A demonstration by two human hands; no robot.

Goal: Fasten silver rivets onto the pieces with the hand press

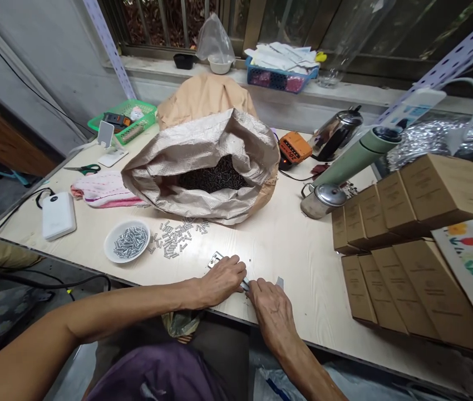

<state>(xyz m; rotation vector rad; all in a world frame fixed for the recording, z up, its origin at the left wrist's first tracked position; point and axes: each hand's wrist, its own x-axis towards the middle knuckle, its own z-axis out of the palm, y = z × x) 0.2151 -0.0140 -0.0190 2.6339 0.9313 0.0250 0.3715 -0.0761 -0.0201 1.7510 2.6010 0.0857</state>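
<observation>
At the table's front edge, my left hand [223, 278] is closed over a narrow flat metal piece with holes [215, 259]. Its far-left end sticks out past my fingers, and more of it shows between my hands. My right hand [273, 309] has its fingers curled around the near end of the same piece; what its fingertips press on is hidden. Left of my hands lies a loose spread of small silvery cylindrical parts [173, 238]. Beside them stands a white bowl [109, 255] holding many similar parts.
A large open sack [157, 167] of dark small parts stands mid-table. Stacked cardboard boxes [399, 289] line the right side, near a metal mug [318, 206] and green flask [353, 153]. A white power bank [59, 216], scissors [88, 169] and green basket [147, 125] sit left.
</observation>
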